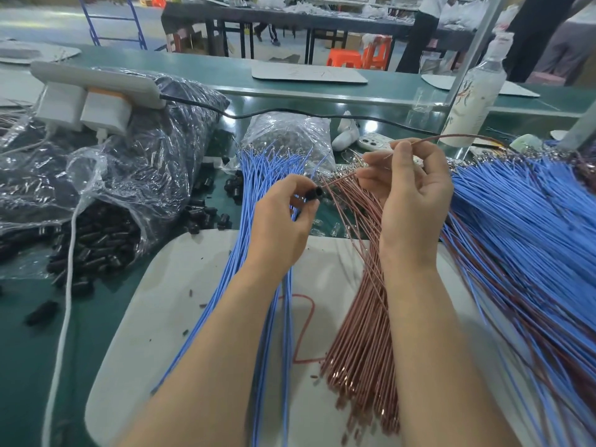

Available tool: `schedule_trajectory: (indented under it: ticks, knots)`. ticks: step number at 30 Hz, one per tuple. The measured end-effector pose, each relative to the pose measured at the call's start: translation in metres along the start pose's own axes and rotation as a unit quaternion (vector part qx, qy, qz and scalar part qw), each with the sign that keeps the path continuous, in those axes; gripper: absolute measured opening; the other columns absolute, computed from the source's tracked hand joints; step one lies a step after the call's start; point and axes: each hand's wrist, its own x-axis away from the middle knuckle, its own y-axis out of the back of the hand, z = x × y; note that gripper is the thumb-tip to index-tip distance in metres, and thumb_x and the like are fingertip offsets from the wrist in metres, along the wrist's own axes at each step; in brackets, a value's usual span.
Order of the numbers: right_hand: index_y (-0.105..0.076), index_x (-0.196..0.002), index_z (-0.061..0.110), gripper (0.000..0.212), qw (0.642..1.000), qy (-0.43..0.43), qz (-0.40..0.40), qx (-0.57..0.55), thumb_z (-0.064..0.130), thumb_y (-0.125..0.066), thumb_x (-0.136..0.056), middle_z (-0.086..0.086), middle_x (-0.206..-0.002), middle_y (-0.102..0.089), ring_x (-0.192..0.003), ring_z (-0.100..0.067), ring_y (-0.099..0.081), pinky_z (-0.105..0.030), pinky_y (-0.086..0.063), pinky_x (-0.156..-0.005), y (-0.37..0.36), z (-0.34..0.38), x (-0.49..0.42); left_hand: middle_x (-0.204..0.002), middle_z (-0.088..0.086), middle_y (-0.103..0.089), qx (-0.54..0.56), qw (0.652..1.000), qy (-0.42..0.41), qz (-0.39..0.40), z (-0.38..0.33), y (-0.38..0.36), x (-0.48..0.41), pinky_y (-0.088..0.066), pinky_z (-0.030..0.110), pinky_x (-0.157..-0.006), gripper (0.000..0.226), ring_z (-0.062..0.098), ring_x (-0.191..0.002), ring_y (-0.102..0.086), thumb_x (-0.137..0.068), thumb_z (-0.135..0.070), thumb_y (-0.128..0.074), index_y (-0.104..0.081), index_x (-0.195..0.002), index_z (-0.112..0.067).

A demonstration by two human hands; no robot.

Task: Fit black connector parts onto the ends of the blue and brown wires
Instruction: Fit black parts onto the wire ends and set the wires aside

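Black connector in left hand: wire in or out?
Out, it seems: the brown wire in the right hand ends at the open mouth of the black connector the left hand pinches.

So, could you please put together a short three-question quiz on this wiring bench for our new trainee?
1. True or false: the left hand holds a black connector part.
2. Pick one: the single wire pinched by the right hand is A) blue, B) brown, C) white.
3. Fill in: on the person's left, the loose black parts spill from a clear plastic ____.

Key: 1 true; 2 B; 3 bag.
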Motion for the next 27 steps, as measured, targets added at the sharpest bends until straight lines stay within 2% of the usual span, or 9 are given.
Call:
schedule_trajectory:
  ticks: [8,13,15,17,19,21,23,25,27]
  knots:
    - [-0.052,-0.087,0.02,0.016,0.994,0.036,0.027,0.095,0.013,-0.046,-0.1,-0.008,-0.076,-0.066,-0.06,-0.017,-0.066,-0.028,-0.055,-0.059,-0.003,-0.003,0.004,-0.092,-0.007,-0.063,-0.077,0.997,-0.023,-0.002,-0.001,-0.001,0.001,-0.036,0.005,-0.071,0.012,0.009,-0.083,-0.051,-0.087,-0.011,-0.062,-0.062,-0.094,-0.021]
    - [-0.052,-0.087,0.022,0.016,0.99,0.06,0.033,0.127,0.015,-0.047,-0.1,-0.004,-0.075,-0.066,-0.06,-0.016,-0.067,-0.024,-0.054,-0.058,-0.002,-0.004,0.006,-0.091,-0.008,-0.061,-0.103,0.994,-0.039,-0.004,-0.001,-0.002,0.002,-0.039,0.017,-0.076,0.011,0.014,-0.087,-0.051,-0.086,-0.011,-0.064,-0.064,-0.096,-0.017]
    - [-0.054,-0.089,0.017,0.012,0.985,0.06,0.036,0.155,0.016,-0.048,-0.1,-0.001,-0.074,-0.066,-0.06,-0.013,-0.067,-0.024,-0.054,-0.058,-0.002,-0.007,0.005,-0.091,-0.009,-0.061,-0.106,0.993,-0.043,-0.005,-0.002,-0.002,0.002,-0.038,0.016,-0.075,0.011,0.015,-0.088,-0.052,-0.087,-0.013,-0.064,-0.064,-0.097,-0.017]
    - [-0.056,-0.091,0.012,0.012,0.976,0.048,0.05,0.205,0.019,-0.05,-0.098,0.001,-0.076,-0.067,-0.063,-0.013,-0.067,-0.031,-0.057,-0.064,-0.002,-0.013,0.005,-0.091,-0.01,-0.061,-0.108,0.993,-0.05,-0.012,-0.003,-0.002,0.003,-0.035,0.011,-0.076,0.011,0.015,-0.089,-0.051,-0.087,-0.014,-0.064,-0.065,-0.098,-0.018]
    - [-0.059,-0.087,0.016,0.012,0.95,0.023,0.088,0.3,0.023,-0.054,-0.096,0.003,-0.08,-0.066,-0.073,-0.015,-0.066,-0.039,-0.055,-0.076,-0.004,-0.021,0.006,-0.092,-0.01,-0.063,-0.113,0.991,-0.065,-0.016,-0.005,-0.003,0.004,-0.033,0.009,-0.077,0.012,0.015,-0.089,-0.051,-0.087,-0.015,-0.064,-0.066,-0.098,-0.017]
    - [-0.06,-0.087,0.021,0.01,0.931,-0.015,0.123,0.342,0.026,-0.056,-0.095,0.008,-0.079,-0.064,-0.078,-0.012,-0.062,-0.035,-0.05,-0.081,-0.007,-0.027,0.008,-0.09,-0.01,-0.063,-0.11,0.991,-0.074,-0.016,-0.007,-0.003,0.004,-0.033,0.01,-0.076,0.011,0.015,-0.088,-0.051,-0.087,-0.016,-0.064,-0.066,-0.098,-0.016]
    - [-0.059,-0.097,0.024,0.01,0.942,-0.073,0.147,0.292,0.031,-0.054,-0.096,0.012,-0.077,-0.064,-0.08,-0.008,-0.063,-0.029,-0.049,-0.08,-0.009,-0.029,0.011,-0.088,-0.011,-0.063,-0.069,0.996,-0.055,-0.019,-0.01,-0.002,0.004,-0.037,0.01,-0.074,0.01,0.01,-0.085,-0.054,-0.088,-0.015,-0.063,-0.066,-0.097,-0.014]
    - [-0.057,-0.106,0.021,0.016,0.948,-0.147,0.185,0.211,0.034,-0.051,-0.097,0.007,-0.081,-0.067,-0.082,-0.01,-0.067,-0.029,-0.053,-0.08,-0.013,-0.026,0.012,-0.086,-0.011,-0.065,0.032,0.999,0.011,-0.035,-0.014,0.001,0.001,-0.042,0.008,-0.073,0.008,0.002,-0.08,-0.059,-0.089,-0.015,-0.063,-0.065,-0.097,-0.015]
    - [-0.054,-0.106,0.017,0.013,0.944,-0.148,0.231,0.183,0.026,-0.053,-0.097,0.007,-0.07,-0.065,-0.062,-0.004,-0.063,-0.02,-0.051,-0.062,-0.015,-0.022,0.016,-0.082,-0.007,-0.066,0.183,0.975,0.115,-0.047,-0.014,0.006,-0.003,-0.048,0.017,-0.071,0.003,0.004,-0.075,-0.061,-0.09,-0.018,-0.062,-0.064,-0.093,-0.016]
